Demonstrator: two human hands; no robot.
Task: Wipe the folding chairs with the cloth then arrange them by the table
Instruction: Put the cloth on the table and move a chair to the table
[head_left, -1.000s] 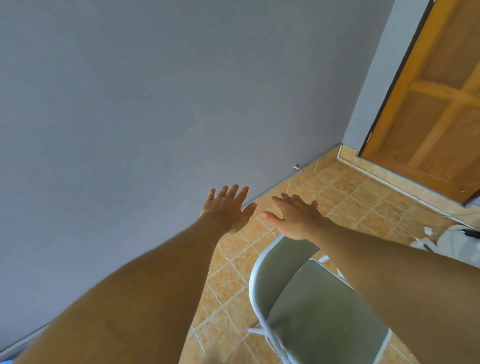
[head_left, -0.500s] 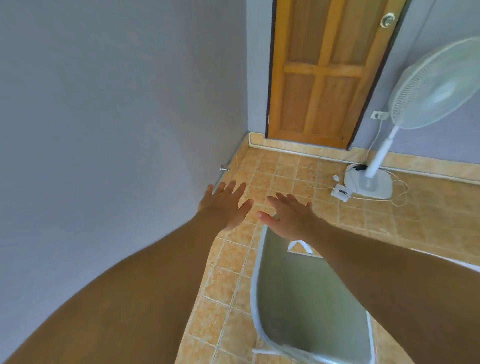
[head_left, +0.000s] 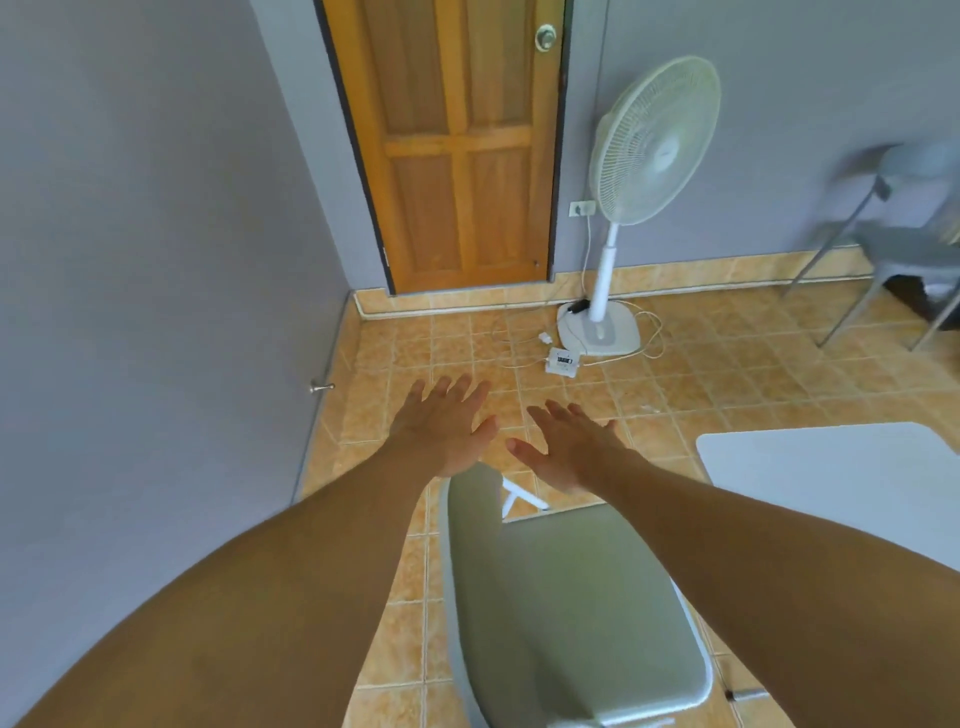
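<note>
I have both hands stretched out ahead, palms down. The left hand (head_left: 441, 426) and right hand (head_left: 566, 447) have straight, spread fingers and hold nothing, with the thumbs close together. Just beneath them is the grey folding chair (head_left: 561, 613) on the tiled floor (head_left: 727, 374), partly under my right forearm. A corner of the white desk (head_left: 831, 467) lies near the chair's right side. Farther off, a standing fan (head_left: 649, 140) is beside the wooden door (head_left: 457, 145), and a second chair (head_left: 904, 234) is by the far wall.
</note>
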